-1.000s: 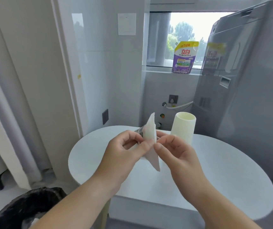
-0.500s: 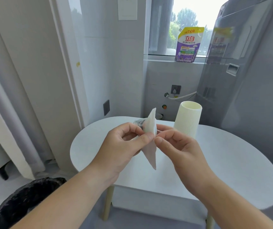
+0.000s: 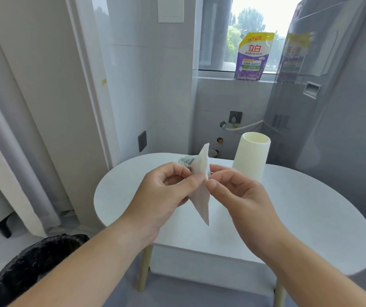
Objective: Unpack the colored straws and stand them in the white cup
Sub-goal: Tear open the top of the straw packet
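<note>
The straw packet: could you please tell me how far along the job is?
Done: nothing visible yet; no straws rise from the white cup on the table. In hand: the left hand and right hand pinch the packet, apparently to open it. Left: open it, take out the straws, stand them in the cup.

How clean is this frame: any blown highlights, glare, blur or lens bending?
Head view: the window is blown to white behind the pouch. The glossy wall mirrors trees. The door frame and washer lean apart, a wide-lens distortion. The left hand, right hand and packet are sharp and evenly lit.
</note>
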`<state>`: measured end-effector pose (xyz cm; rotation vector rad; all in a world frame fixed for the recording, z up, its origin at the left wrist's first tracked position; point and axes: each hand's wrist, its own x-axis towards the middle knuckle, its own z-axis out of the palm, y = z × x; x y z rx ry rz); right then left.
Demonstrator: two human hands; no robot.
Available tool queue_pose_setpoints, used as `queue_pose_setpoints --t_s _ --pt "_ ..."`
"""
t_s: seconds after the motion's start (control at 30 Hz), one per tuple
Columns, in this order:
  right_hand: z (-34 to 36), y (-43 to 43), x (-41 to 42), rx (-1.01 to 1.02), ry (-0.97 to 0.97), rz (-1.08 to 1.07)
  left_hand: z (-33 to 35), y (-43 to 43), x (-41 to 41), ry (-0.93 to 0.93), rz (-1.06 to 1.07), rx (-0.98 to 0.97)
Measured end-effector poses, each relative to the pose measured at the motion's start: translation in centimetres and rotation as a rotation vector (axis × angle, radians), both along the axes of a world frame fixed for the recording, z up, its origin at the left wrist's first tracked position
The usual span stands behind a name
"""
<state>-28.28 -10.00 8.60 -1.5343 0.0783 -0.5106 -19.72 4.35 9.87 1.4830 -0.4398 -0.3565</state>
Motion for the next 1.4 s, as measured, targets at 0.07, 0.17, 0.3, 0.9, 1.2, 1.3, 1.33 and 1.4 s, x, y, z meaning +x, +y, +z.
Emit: queue_pose_setpoints --t_s 0.07,0.17,0.3,0.9,1.2,1.3,1.33,1.4 --pt "0.0 0.0 0.0 0.007 0.001 0.001 0.0 0.0 0.0 0.005 0.004 -0.002" --pt "-0.1 -0.1 0.2 0.015 0.011 0.001 0.0 0.0 0.0 0.007 0.000 -0.006" --pt "-0.2 -0.1 0.3 0.022 0.011 -0.009 0.0 -0.1 -0.1 0.000 -0.005 0.000" --pt "0.1 0.5 0.1 -0.098 0.055 -0.043 -0.2 -0.1 0.0 0.019 -0.013 -0.036" --pt "0.1 1.4 0.2 -0.162 0.054 -0.146 -0.7 -0.6 -0.5 -0.004 0.049 -0.063" --pt "0.0 1.7 0.2 -0.195 0.040 -0.198 -0.7 -0.7 -0.8 -0.089 0.073 -0.021" --pt "0.0 1.7 0.2 -0.207 0.035 -0.212 -0.8 -0.7 -0.8 -0.129 0.082 0.007" --pt "0.0 1.7 0.3 -0.212 0.035 -0.228 -0.8 -0.7 -0.9 -0.194 0.094 0.056"
